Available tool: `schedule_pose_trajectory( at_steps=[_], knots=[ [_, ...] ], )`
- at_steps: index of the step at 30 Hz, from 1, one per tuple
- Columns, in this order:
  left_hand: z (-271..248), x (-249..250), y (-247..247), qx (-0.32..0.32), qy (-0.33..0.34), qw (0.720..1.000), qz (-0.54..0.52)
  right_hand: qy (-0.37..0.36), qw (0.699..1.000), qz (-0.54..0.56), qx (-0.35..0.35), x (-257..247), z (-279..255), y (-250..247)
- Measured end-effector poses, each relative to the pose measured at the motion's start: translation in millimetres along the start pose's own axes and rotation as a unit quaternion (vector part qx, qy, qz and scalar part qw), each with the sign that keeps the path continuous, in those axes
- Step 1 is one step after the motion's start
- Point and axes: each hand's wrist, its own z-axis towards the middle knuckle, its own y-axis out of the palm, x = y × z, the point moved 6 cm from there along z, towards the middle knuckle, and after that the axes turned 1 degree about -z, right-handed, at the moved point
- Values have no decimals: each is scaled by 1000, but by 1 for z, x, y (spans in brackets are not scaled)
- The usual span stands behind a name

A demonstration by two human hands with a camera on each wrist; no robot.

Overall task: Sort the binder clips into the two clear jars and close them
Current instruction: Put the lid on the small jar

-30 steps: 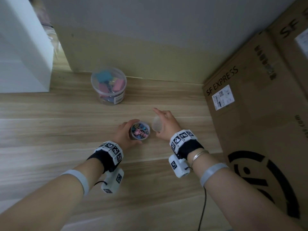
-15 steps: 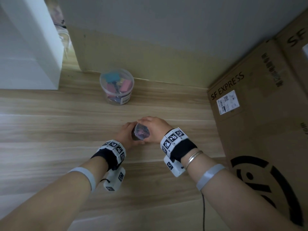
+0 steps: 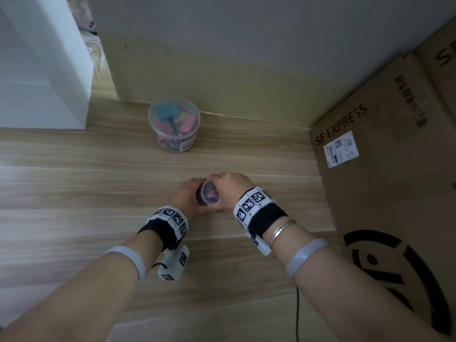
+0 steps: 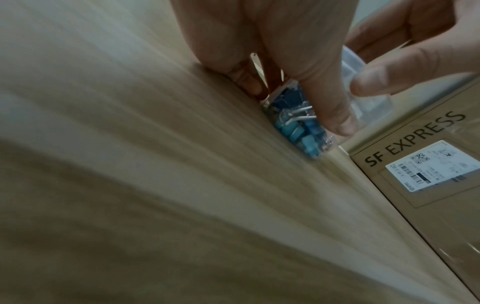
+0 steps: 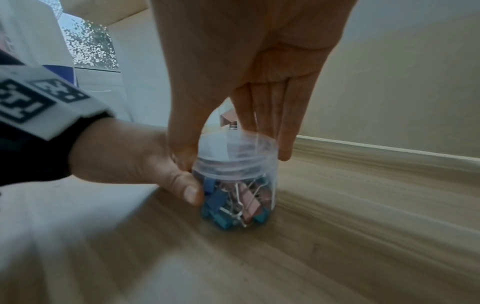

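Frame centre: left hand (image 5: 135, 158) grips jar (image 5: 239, 197), right hand (image 5: 244, 67) pinches lid (image 5: 235, 156); lid should seat level before twisting, jar held steady.

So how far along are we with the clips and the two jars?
Nearly there. The big jar by the wall holds clips and looks lidded. No loose clips show on the floor. The left hand grips the small jar while the right hand sets its lid on. Left: seating that lid fully.
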Motion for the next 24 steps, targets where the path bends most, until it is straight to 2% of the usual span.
schedule_pose_trajectory(
  at_steps=[3, 6, 11, 15, 21, 24],
  knots=[
    [-1, 1, -1, -3, -3, 1000, -4, 14, 1000, 24, 9, 1, -2, 3],
    [-4, 6, -4, -2, 8, 1000, -7, -3, 998, 59, 7, 5, -7, 5],
    [-4, 6, -2, -4, -8, 1000, -18, -4, 1000, 20, 20, 4, -9, 5],
    [-5, 2, 1, 6, -27, 999, -33, 75, 996, 9, 49, 7, -5, 4],
    [-9, 3, -1, 5, -12, 999, -46, 144, 989, -8, 23, 7, -2, 10],
    [-7, 5, -2, -2, -21, 999, -38, 90, 996, 21, 6, 5, -4, 10]
  ],
)
